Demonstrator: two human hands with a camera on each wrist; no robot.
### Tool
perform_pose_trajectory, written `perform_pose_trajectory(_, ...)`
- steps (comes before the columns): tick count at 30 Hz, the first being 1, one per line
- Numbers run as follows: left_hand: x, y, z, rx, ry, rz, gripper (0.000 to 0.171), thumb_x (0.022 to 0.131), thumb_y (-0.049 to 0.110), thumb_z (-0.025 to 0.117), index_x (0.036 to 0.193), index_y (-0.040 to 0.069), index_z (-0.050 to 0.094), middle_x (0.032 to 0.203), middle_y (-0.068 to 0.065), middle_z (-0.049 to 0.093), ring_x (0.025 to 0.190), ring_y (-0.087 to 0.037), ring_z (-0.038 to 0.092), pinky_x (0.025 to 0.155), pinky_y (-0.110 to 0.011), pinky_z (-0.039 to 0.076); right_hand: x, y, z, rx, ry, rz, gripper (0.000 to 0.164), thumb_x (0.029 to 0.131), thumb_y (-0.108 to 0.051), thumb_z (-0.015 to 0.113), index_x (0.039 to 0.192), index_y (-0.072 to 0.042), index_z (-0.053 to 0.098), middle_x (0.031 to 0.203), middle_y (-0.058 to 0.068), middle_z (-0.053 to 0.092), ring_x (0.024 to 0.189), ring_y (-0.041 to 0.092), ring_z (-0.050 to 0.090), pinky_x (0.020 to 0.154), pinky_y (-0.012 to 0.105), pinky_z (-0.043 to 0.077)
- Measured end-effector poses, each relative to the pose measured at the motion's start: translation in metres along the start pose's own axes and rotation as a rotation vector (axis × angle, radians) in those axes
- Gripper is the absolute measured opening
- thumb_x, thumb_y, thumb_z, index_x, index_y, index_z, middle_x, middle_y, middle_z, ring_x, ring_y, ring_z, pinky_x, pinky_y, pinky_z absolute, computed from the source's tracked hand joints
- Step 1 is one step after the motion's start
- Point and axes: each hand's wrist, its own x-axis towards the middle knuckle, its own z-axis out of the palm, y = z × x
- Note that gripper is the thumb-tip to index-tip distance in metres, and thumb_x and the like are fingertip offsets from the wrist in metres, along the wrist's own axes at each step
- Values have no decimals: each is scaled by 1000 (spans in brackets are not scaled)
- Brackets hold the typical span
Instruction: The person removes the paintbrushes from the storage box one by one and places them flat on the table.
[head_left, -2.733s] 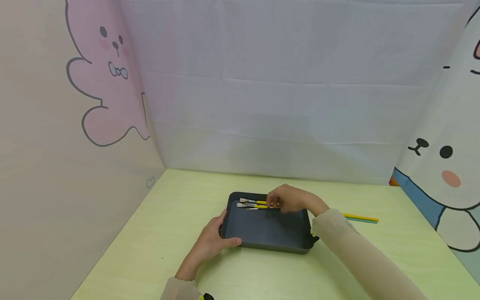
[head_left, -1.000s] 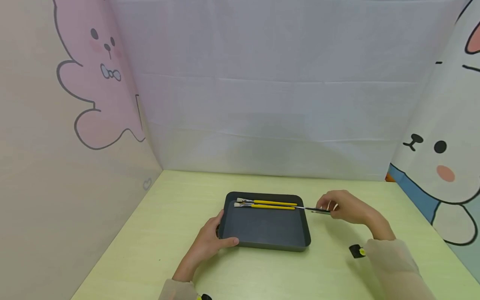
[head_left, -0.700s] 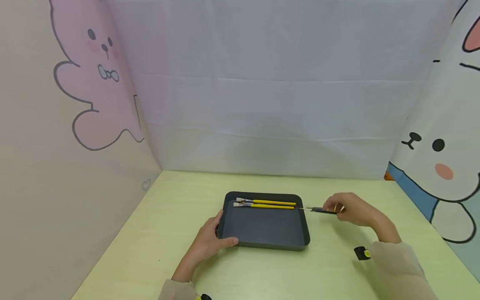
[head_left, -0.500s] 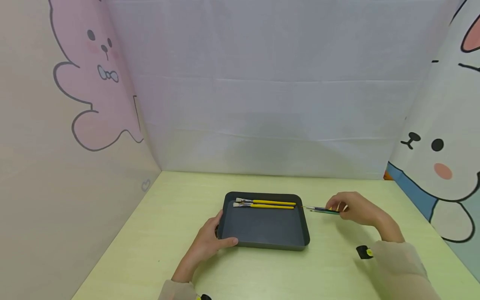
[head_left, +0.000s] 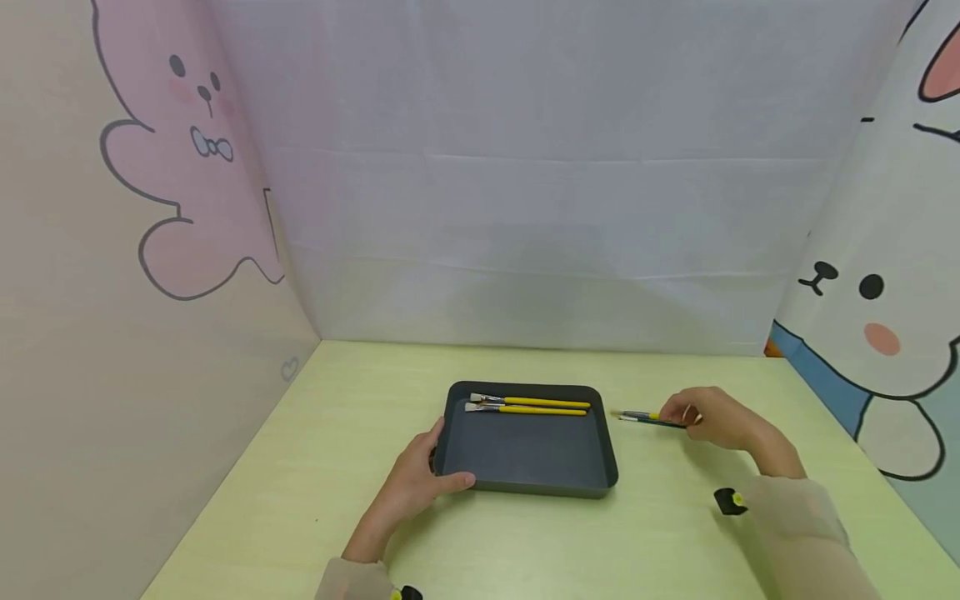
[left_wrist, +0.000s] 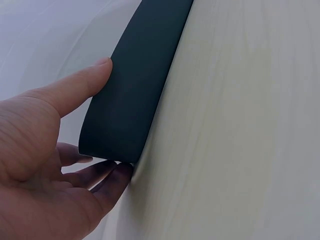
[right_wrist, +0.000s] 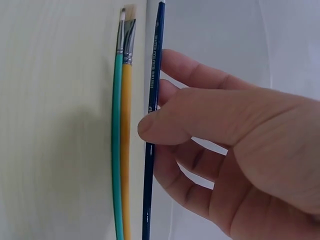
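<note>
Head view: visible only from here, at least two yellow-handled flat brushes (head_left: 547,403), side by side within a dark grey tray (head_left: 525,457), near its far wall, bristles toward the left. Held at its near left corner by the left hand (head_left: 411,479). Added by the left wrist view: thumb laid straight against the dark outer wall, other fingers bent against the adjoining side. Plain only in the right wrist view: navy blue watercolour brush (right_wrist: 154,92) with pale lettering, pinched between thumb and fingers of the right hand (head_left: 716,419). Just beside it, against the pale tabletop (head_left: 570,537), a teal-handled brush (right_wrist: 117,125) and a yellow-orange flat brush (right_wrist: 126,135), close together. Reduced in the head view to thin ends poking out leftward from the right hand.

Between those ends and the tray's right rim, just a narrow gap. Toward the near side, a broad stretch of tabletop; behind the tray, a shallower strip up to the white backcloth (head_left: 555,183). Farther left, more tabletop, out to a side cloth (head_left: 60,375) printed with a pink bear.

Rounded corners and low, matt, upright walls on the tray. Slim, glossy handles, silvery ferrules, pale bristles. Faint grain across the tabletop, horizontal creases across the backcloth.
</note>
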Motion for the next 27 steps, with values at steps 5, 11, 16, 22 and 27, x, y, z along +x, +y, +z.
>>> perform_pose_trajectory(5,0,0,0,-6,2,-5,114,81,38,95,168,7,29,163,-27,41,148,-47,42,114,-63,42,1,7,4,-4,-4,6,41,85,22,66,108,-9,77,108,5,74,93,20,67,79,35,59)
perform_pose_trajectory(11,0,1,0,-9,0,-2,113,81,38,95,169,7,29,163,-27,40,148,-46,42,114,-63,42,2,14,8,-8,-2,36,41,83,21,68,106,-12,77,103,1,72,89,16,64,77,32,56)
perform_pose_trajectory(16,0,2,-1,-2,0,3,114,81,38,95,168,7,29,162,-27,40,147,-47,43,113,-63,43,3,16,11,-15,-5,64,41,83,22,68,105,-12,77,100,-1,70,87,15,60,75,31,54)
perform_pose_trajectory(22,0,1,1,-7,-3,-3,113,82,38,95,168,7,29,163,-27,40,147,-46,44,114,-62,43,2,18,13,-11,8,87,41,83,22,68,105,-10,77,99,0,70,85,15,58,74,30,53)
perform_pose_trajectory(27,0,1,0,-6,-4,-4,114,82,38,95,168,6,28,163,-27,40,148,-46,43,114,-63,42,2,19,14,-17,20,88,40,83,23,67,104,-10,77,97,-1,69,85,16,58,73,29,51)
